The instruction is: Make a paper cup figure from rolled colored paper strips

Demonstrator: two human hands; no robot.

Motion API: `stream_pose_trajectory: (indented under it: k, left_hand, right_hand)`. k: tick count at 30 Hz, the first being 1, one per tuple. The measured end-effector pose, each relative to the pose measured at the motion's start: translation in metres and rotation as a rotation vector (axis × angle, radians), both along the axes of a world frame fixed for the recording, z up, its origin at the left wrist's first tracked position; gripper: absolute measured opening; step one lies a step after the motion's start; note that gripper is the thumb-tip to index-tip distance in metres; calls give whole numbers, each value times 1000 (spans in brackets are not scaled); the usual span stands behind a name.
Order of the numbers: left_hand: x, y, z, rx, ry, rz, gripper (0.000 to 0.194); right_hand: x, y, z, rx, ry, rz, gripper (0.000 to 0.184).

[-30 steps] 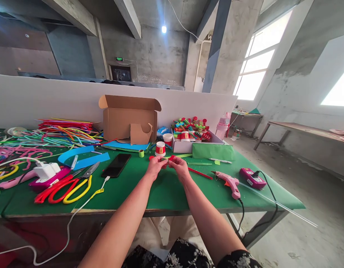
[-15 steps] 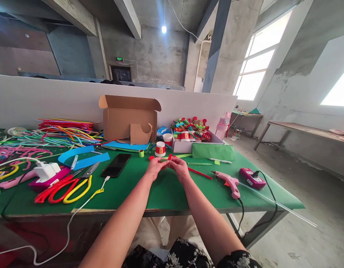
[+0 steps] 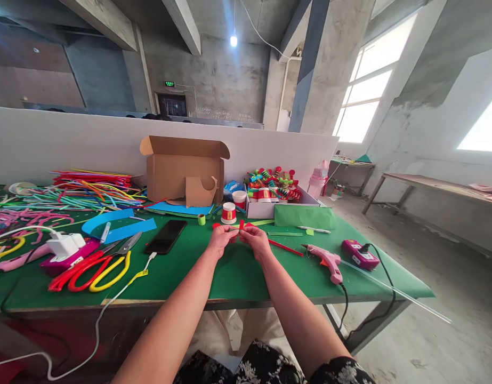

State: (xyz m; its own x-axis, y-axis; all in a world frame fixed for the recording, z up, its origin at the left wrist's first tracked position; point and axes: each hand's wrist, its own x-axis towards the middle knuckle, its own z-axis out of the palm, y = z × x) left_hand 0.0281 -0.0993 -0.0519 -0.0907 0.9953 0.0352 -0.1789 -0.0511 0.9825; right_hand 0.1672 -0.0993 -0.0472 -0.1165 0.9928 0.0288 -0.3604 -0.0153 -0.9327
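Over the middle of the table, my left hand (image 3: 222, 240) and my right hand (image 3: 256, 241) meet fingertip to fingertip in a pinch. A small red paper strip (image 3: 241, 224) sticks up between them; its lower part is hidden by the fingers. Just beyond my hands stands a white paper cup (image 3: 228, 214) with a red band. A small green paper ring (image 3: 201, 219) is to its left. From beside my right hand a longer red strip (image 3: 286, 248) runs along the green tabletop.
A pink glue gun (image 3: 329, 262) lies right, near a purple power socket (image 3: 360, 254). At left are a black phone (image 3: 166, 237), scissors (image 3: 110, 266) and heaped pipe cleaners (image 3: 94, 186). A cardboard box (image 3: 185, 170) and a tray of finished paper figures (image 3: 274, 186) stand behind.
My fingertips have shifted slightly on the small red strip, which now stands more upright between them. Both arms stay in nearly the same place.
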Motion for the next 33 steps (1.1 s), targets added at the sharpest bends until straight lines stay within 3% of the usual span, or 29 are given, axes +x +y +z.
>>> stream_pose_trajectory:
  k: [13, 24, 33]
  left_hand:
    - [-3, 3, -2, 160, 202, 57, 36]
    - [-2, 2, -1, 463, 516, 87, 6]
    - [0, -4, -1, 593, 681, 71, 28]
  right_hand:
    - [-1, 2, 0, -21, -22, 39, 29]
    - [4, 0, 2, -161, 90, 43, 15]
    - [5, 1, 5, -234, 139, 15, 8]
